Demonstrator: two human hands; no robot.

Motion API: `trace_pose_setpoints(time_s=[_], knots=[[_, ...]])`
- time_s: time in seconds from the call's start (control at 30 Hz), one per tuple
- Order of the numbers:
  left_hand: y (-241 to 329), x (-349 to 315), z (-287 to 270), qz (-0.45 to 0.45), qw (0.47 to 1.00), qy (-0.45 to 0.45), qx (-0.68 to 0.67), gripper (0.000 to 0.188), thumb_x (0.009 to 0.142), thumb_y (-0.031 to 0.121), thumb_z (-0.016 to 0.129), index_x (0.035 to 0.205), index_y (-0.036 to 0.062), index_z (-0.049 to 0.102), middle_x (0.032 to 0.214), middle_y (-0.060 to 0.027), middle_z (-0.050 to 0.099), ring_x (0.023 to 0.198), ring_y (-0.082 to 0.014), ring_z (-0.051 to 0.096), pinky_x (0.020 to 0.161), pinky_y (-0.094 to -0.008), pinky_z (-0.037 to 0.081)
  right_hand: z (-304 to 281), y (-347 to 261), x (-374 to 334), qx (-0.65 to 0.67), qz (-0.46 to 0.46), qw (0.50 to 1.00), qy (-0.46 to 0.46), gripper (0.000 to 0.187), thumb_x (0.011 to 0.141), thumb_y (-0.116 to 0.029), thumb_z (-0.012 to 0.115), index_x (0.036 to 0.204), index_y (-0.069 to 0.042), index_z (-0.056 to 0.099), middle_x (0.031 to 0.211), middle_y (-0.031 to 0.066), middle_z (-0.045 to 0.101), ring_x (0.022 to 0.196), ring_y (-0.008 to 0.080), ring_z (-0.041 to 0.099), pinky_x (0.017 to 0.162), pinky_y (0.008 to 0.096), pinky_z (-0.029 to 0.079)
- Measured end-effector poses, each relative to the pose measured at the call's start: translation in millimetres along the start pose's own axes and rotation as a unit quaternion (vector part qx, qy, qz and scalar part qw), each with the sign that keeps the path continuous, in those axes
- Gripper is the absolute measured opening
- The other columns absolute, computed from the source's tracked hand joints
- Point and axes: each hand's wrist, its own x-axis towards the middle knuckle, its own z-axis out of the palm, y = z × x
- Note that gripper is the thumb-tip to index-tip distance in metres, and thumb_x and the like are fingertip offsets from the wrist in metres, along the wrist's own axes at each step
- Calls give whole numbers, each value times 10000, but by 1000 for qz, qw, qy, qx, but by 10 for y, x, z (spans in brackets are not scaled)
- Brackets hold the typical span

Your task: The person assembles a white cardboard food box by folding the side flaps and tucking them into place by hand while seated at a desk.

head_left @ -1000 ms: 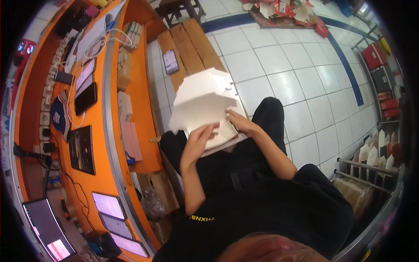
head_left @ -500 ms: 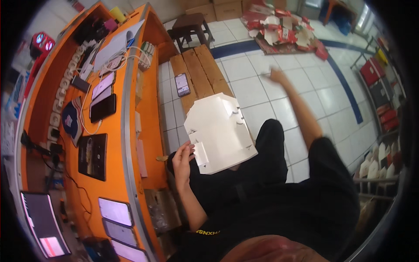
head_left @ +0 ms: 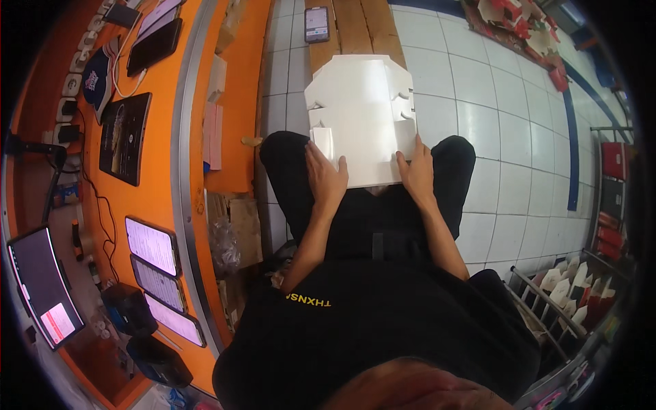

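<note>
A flat white die-cut cardboard blank (head_left: 359, 123), with slots and small flaps along its sides, lies across my lap and the near end of a wooden bench (head_left: 352, 31). At its lower left edge is my left hand (head_left: 326, 178), its thumb on top and its fingers by a folded flap. Opposite, my right hand (head_left: 418, 169) grips the lower right edge, thumb over the inner face by another raised flap. The undersides of both grips are hidden by the cardboard. Beyond it a phone (head_left: 316, 25) rests on the bench with its screen lit.
Along my left runs an orange counter (head_left: 119, 205) with a metal edge, bearing a tablet (head_left: 125, 140), several phones (head_left: 152, 244) and a cap (head_left: 101, 78). Red and white cardboard (head_left: 516, 27) is heaped on the tiled floor at far right. A rack (head_left: 560, 287) holds cartons nearby.
My right hand has come back from out over the floor to the cardboard's right edge. My view has swung downward and the blank now sits straighter, its right flap raised.
</note>
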Motion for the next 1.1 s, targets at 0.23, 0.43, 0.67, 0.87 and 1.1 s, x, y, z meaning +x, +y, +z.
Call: trace_pose_setpoints(time_s=[0.23,0.43,0.67,0.87,1.1], knots=[[83,195,-240,-45,985,-78,-145,599,895,-7,630,1477,9,492,1323,-211,661,1273,-322,612,1095,-457,459,-9,-72,12,-73,-30,997,-9,447,956,-112,644,1393,-100,552,1256,240,659,1185,412,609,1065,522,426],[-176,291,-301,-80,856,-137,-493,696,792,-162,551,1472,-23,500,1340,-213,660,1242,-256,638,1006,-341,514,-106,-108,138,162,142,976,12,388,962,-151,643,1345,-105,602,1154,195,739,1025,345,710,1026,509,442],[-205,209,-129,108,973,-150,-140,693,796,-85,514,1485,-1,505,1407,-213,601,1157,-329,629,975,-402,537,62,-15,-20,-205,-178,961,-51,539,881,-226,698,1393,-86,605,1363,122,660,1049,317,650,1039,536,428],[28,212,-53,168,967,-162,106,697,841,133,629,1495,-27,451,1446,-170,508,1012,-398,602,850,-461,584,194,28,-78,-313,-207,926,-47,561,848,-243,698,1388,-110,623,1495,70,575,1057,294,614,1036,571,417],[103,14,-139,202,960,-127,144,750,870,274,636,1483,-99,418,1536,-194,444,1164,-399,532,1061,-611,410,124,21,-71,-294,-190,935,-52,554,843,-242,704,1380,-130,628,1486,42,588,1058,294,624,1028,578,416]])
